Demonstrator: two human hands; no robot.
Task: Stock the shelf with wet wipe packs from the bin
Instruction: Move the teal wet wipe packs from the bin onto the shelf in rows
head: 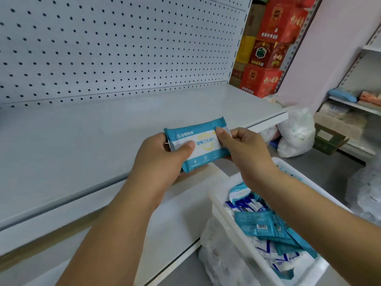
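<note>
The shelf stretches beyond the left hand, ready for stock. The bin sits just below the right hand, close for quick reaching, more packs heaped inside. One wet wipe pack is held label-up over the shelf's front, each hand pinching an end, likely to square it before placing.

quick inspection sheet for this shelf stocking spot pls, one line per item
surface: grey shelf with perforated back panel
job's things: teal wet wipe pack held over the shelf's front edge; white bin at lower right holds more packs
clutter: plastic bag against the bin, white sack on the floor
grippers: left hand and right hand each pinch one end of the pack
cables: nothing seen
surroundings: red cartons stacked behind; second shelf unit at right
</note>
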